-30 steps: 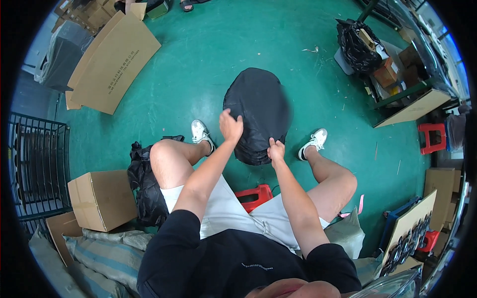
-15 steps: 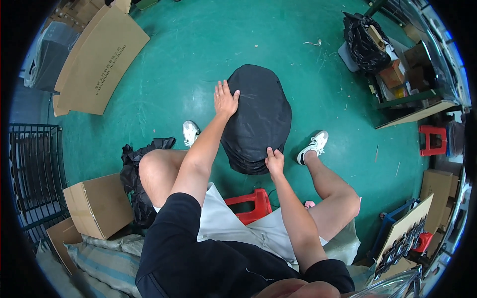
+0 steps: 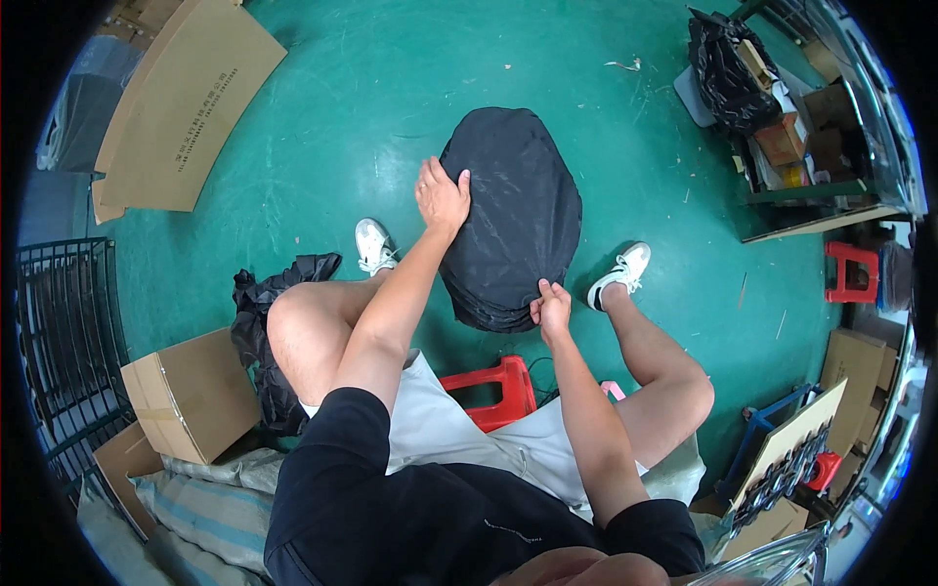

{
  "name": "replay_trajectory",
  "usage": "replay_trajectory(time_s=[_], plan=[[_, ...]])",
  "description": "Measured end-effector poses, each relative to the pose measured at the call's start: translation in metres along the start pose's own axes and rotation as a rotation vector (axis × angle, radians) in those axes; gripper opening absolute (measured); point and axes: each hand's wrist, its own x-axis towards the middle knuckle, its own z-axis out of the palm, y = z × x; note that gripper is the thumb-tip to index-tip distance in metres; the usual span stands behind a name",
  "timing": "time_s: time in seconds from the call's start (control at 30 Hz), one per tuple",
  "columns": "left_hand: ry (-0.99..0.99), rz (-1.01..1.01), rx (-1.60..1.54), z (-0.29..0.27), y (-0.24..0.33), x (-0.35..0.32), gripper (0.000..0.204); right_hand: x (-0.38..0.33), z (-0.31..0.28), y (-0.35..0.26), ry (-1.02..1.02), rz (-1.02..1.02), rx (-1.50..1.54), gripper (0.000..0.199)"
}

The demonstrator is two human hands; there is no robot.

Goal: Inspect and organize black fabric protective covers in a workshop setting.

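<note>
A large, rounded black fabric bag [image 3: 513,200] stands between my feet, with wrinkled folds along its near lower end. My left hand [image 3: 443,198] lies along the bag's left side, fingers stretched out and the palm toward the fabric. At the near right edge, my right hand [image 3: 552,309] pinches the black fabric between thumb and fingers. What the bag holds, if anything, is hidden. Behind the bag, between my thighs, a red plastic stool [image 3: 500,394] shows in part.
Left of my leg are crumpled black sheeting [image 3: 269,337] and a cardboard box [image 3: 193,393], beside woven sacks [image 3: 210,513]. A large flattened carton [image 3: 191,107] stands far left. On the right are a cluttered shelf [image 3: 811,190] and another red stool [image 3: 851,272].
My right hand has shifted slightly up and right along the bag's near edge. The bag appears a little farther up, while my left hand stays at its left side. The whole view has shifted slightly.
</note>
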Motion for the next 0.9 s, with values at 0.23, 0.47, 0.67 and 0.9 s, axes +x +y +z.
replay_trajectory(time_s=[0.23, 0.47, 0.67, 0.9], plan=[[-0.029, 0.323, 0.149, 0.000, 0.013, -0.077, 0.088, -0.005, 0.010, 0.002, 0.177, -0.096, -0.309, 0.039], [-0.118, 0.383, 0.143, -0.003, 0.018, -0.140, 0.089, -0.006, 0.007, -0.010, 0.246, -0.073, -0.554, 0.044], [-0.186, 0.475, 0.151, -0.009, 0.010, -0.192, 0.087, -0.021, 0.005, -0.033, 0.044, -0.044, -0.769, 0.036], [-0.387, 0.478, 0.216, -0.028, -0.001, -0.225, 0.094, -0.055, -0.039, -0.143, -0.254, -0.502, -1.117, 0.030]])
